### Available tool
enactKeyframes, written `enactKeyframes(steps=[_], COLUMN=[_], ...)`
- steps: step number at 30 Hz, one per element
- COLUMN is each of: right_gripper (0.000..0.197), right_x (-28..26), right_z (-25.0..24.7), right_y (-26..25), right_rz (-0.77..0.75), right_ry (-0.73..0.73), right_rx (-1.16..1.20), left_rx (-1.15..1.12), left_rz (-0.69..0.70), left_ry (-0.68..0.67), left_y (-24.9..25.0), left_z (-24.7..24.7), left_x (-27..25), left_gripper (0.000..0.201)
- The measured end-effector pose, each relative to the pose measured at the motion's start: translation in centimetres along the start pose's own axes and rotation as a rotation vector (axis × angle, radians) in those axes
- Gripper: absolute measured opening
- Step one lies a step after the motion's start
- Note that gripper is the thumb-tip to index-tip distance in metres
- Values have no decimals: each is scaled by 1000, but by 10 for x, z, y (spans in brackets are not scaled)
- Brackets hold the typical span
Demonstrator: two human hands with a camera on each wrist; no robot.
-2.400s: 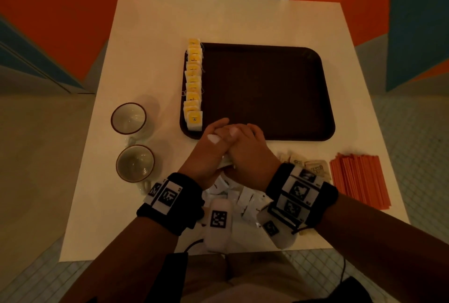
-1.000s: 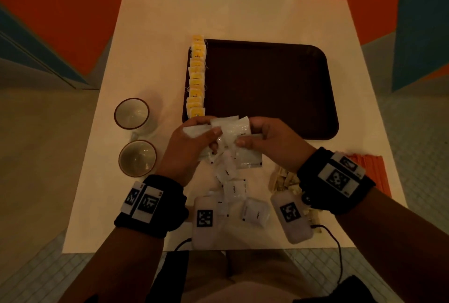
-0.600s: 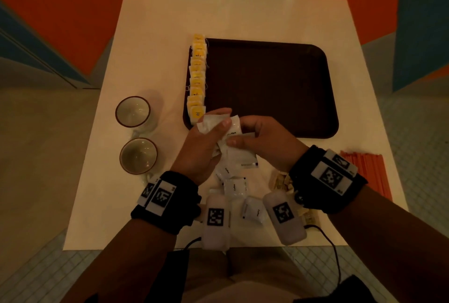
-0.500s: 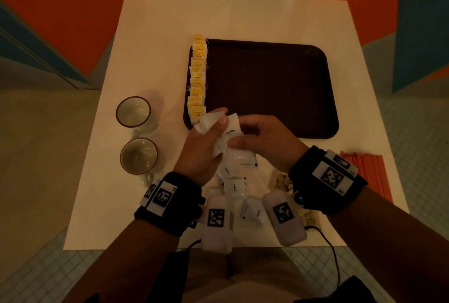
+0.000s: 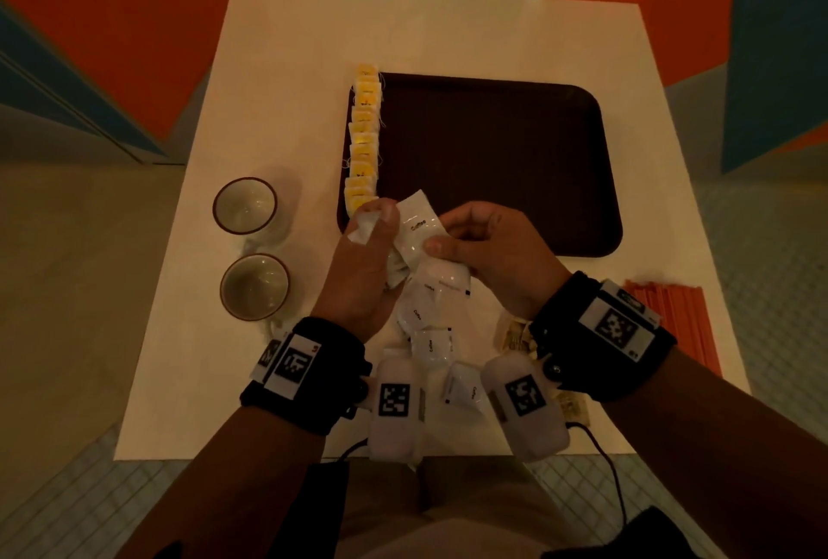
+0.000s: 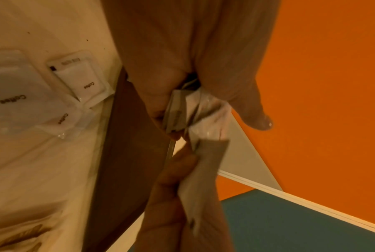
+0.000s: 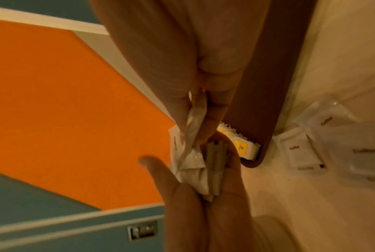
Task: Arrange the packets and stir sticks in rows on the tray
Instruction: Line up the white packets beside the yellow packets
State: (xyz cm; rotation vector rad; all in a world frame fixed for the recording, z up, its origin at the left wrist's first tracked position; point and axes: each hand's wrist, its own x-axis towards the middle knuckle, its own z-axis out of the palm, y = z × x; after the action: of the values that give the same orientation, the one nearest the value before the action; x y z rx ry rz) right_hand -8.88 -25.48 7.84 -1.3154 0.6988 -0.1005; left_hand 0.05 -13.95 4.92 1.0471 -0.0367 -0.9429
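Note:
A dark brown tray (image 5: 493,146) lies on the white table, with a row of yellow packets (image 5: 365,141) along its left edge. Just before the tray's near left corner, my left hand (image 5: 376,222) grips a bunch of white coffee packets (image 6: 177,109). My right hand (image 5: 441,233) pinches one white coffee packet (image 5: 419,229) at the top of that bunch, thumb on its face. Several loose coffee packets (image 5: 425,316) lie on the table under my wrists. Orange stir sticks (image 5: 672,321) lie in a pile at the right edge.
Two empty cups (image 5: 245,205) (image 5: 255,287) stand left of the tray. Brown sugar packets (image 5: 513,334) lie partly hidden under my right wrist. The table's near edge is close behind the loose packets.
Both hands rose from the pile with white packets. The spread packets were gathered into a bunch in my left hand, and my right hand now pinches a single one at its top.

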Motion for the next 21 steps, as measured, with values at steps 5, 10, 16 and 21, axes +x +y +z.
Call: enactKeyframes(steps=[5, 10, 16, 21], right_gripper=[25, 24, 7, 7], right_x=[-1, -2, 0, 6], right_z=[7, -7, -13, -14], right_y=[4, -2, -16, -19], right_rz=[-116, -117, -222, -222], right_ry=[29, 105, 206, 171], right_rx=[-213, -91, -96, -136], left_rx=[-86, -96, 12, -68], left_rz=[38, -20, -458, -555], left_ry=[-32, 56, -99, -127], left_y=[0, 8, -3, -10], left_z=[6, -3, -7, -8], left_x=[-1, 1, -10, -11], left_gripper=[36, 23, 26, 67])
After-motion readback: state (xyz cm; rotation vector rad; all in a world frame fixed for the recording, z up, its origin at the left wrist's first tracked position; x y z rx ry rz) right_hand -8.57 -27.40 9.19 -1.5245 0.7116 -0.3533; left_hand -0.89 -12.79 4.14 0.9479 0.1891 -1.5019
